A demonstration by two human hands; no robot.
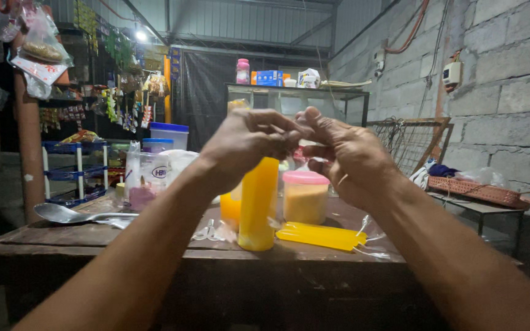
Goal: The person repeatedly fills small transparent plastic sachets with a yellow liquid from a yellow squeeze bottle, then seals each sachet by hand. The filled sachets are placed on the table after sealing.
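A dark wooden table (62,239) fills the near part of the scene, with a grey block wall (510,92) on the right and a glass cabinet (295,101) far behind. Above the table the left hand (243,141) and the right hand (351,156) meet, their fingertips pressed together on the top of a long tube-shaped plastic bag of orange liquid (257,202), which hangs upright with its bottom end touching the table. Just right of it a filled, sealed orange bag (321,236) lies flat on the tabletop. Behind that stands a clear tub with a pink lid (305,196) holding orange powder. A large metal spoon (69,214) rests on the left of the table, near a clear plastic jar (148,181). A woven tray (480,192) sits on the far right.
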